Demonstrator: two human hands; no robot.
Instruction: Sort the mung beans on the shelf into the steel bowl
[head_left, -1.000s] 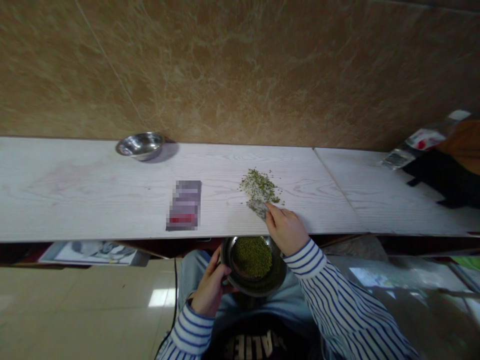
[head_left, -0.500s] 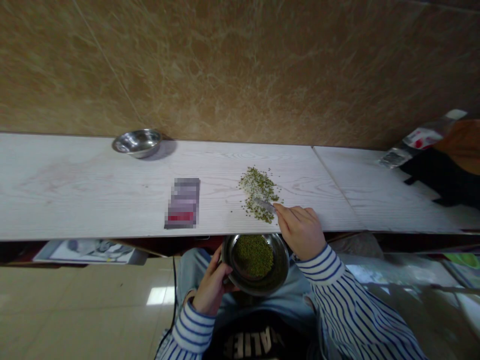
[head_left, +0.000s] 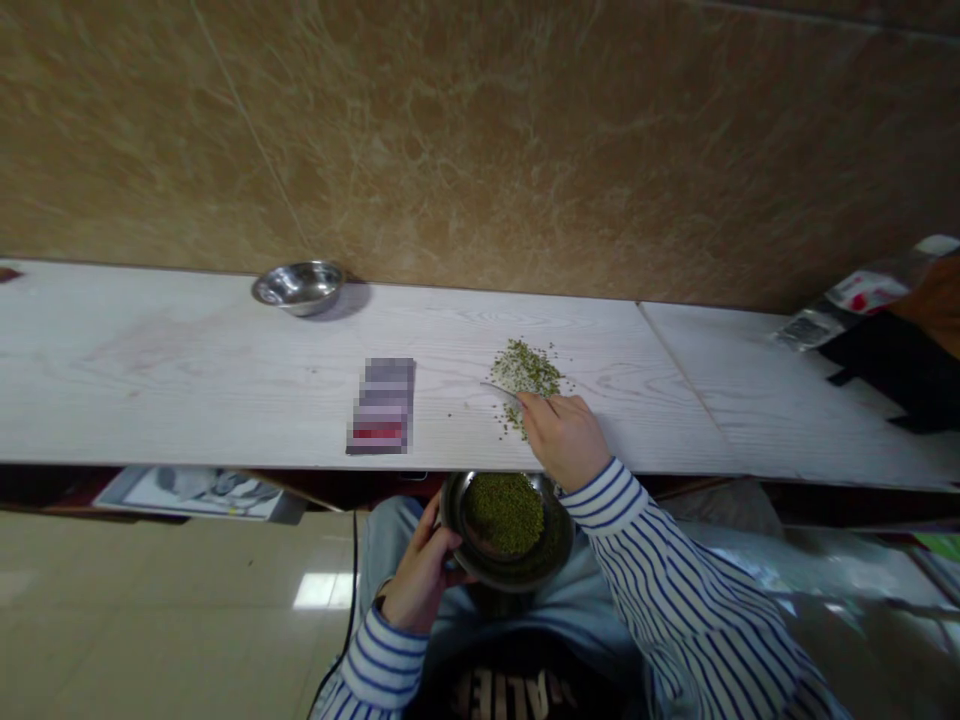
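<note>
My left hand (head_left: 421, 570) grips the rim of a steel bowl (head_left: 559, 545) heaped with small green beans (head_left: 505, 512), held on my lap just below the table's front edge. My right hand (head_left: 564, 437) rests on the white wooden table (head_left: 187, 390) with fingers closed on a thin silvery piece (head_left: 498, 389) that lies against a loose pile of green beans (head_left: 528, 367). A few stray beans are scattered near the front of the pile.
An empty steel bowl (head_left: 298, 286) stands at the back left by the brown marbled wall. A small dark card (head_left: 382, 405) lies left of the pile. A plastic packet (head_left: 855, 300) and dark cloth (head_left: 900, 370) are at the far right.
My right hand swept the silvery piece from near the table edge out to the right side of the pile, then back left across it. The pile is tighter. The left hand and bowl stayed.
</note>
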